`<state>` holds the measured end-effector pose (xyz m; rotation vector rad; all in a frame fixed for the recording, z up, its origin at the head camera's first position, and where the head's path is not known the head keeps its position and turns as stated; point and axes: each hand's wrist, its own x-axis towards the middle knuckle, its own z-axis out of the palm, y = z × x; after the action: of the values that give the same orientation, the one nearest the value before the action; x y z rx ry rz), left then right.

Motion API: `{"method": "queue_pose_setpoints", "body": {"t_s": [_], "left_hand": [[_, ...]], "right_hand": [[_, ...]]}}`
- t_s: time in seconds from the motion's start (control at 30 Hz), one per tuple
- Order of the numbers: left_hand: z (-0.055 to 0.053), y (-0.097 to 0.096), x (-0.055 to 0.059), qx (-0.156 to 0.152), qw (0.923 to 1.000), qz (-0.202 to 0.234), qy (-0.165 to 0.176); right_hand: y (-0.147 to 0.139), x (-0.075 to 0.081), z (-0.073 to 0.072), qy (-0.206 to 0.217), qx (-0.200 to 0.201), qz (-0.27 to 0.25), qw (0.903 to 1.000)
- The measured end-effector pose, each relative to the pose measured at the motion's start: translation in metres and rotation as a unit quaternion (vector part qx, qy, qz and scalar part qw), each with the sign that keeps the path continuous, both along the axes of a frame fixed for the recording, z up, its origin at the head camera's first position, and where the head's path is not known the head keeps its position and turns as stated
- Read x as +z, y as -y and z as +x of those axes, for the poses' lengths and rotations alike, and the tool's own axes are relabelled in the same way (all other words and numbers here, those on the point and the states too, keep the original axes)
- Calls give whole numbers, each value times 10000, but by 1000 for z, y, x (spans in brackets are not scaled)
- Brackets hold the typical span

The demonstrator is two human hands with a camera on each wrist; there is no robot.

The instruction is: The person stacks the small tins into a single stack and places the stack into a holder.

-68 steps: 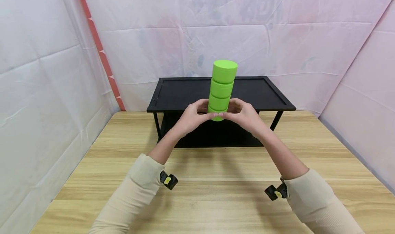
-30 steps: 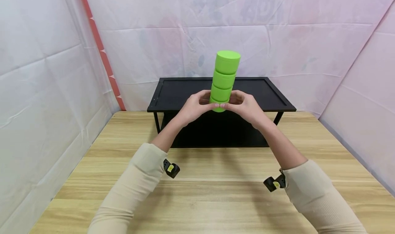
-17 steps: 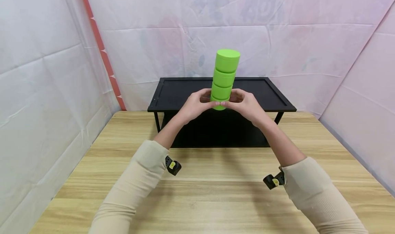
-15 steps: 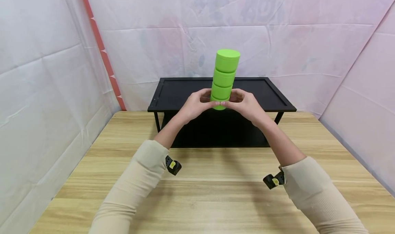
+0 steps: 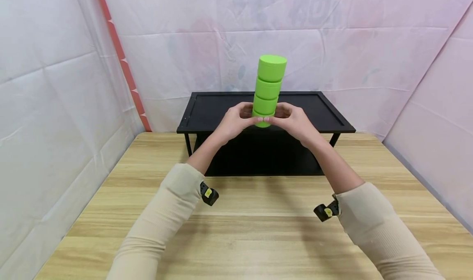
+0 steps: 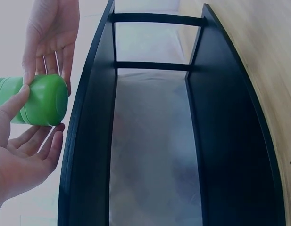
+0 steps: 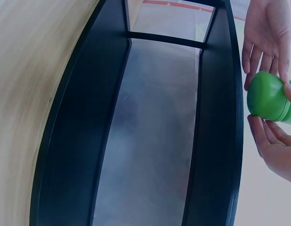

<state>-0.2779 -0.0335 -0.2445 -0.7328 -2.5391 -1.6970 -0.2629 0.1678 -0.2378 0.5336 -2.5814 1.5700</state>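
Both hands grip the lowest section of a stack of bright green round containers (image 5: 267, 88), raised above the front edge of a black two-tier shelf (image 5: 221, 107). The stack tilts slightly to the right. My left hand (image 5: 235, 121) holds it from the left, and my right hand (image 5: 294, 120) from the right. Both thumbs meet in front, while the other fingers reach round the sides. In the left wrist view, the bottom green container (image 6: 46, 100) has a rounded base resting between the fingers. The right wrist view shows the same rounded green base (image 7: 266, 95) close beside the shelf's upper board (image 7: 220, 117).
The shelf stands on a light wooden table (image 5: 244, 230), at its far side. White sheeting (image 5: 166, 17) hangs behind and on both sides, with a red stripe (image 5: 122, 60) at the left corner. Small black cameras (image 5: 209, 193) are strapped to both wrists.
Both hands have lifted the green stack higher and moved it slightly farther forward over the shelf. Their grip stays the same.
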Motion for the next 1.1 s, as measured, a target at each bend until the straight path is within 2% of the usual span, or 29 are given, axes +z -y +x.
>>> {"method": "queue_pose_setpoints", "body": {"t_s": [0.3, 0.6, 1.1], "left_hand": [[-4, -1, -1, 61, 10000, 61, -30], [-9, -3, -5, 80, 9999, 56, -128], [-17, -3, -6, 50, 10000, -36, -50]], "right_hand": [[2, -1, -3, 121, 31, -68, 9999], [1, -3, -9, 68, 85, -86, 9999], [1, -8, -18, -21, 12, -16, 10000]]}}
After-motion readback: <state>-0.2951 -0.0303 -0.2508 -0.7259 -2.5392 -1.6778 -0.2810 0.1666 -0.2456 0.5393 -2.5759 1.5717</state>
